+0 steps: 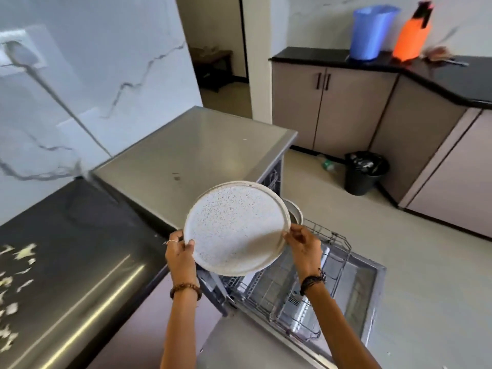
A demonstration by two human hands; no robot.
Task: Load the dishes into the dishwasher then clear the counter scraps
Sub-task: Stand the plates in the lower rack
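A large round speckled white plate (235,227) is held in the air, tilted toward me, above the pulled-out lower rack (300,291) of the open dishwasher (202,147). My left hand (179,253) grips its left rim and my right hand (303,245) grips its right rim. A steel bowl (295,213) peeks out behind the plate's right edge, in the rack. Pale food scraps (18,265) lie scattered on the black counter (80,235) at the far left.
The dishwasher door (372,288) lies open over the floor at the right. A black waste bin (364,173) stands by the far cabinets. A blue bucket (370,31) and an orange sprayer (412,35) sit on the far counter.
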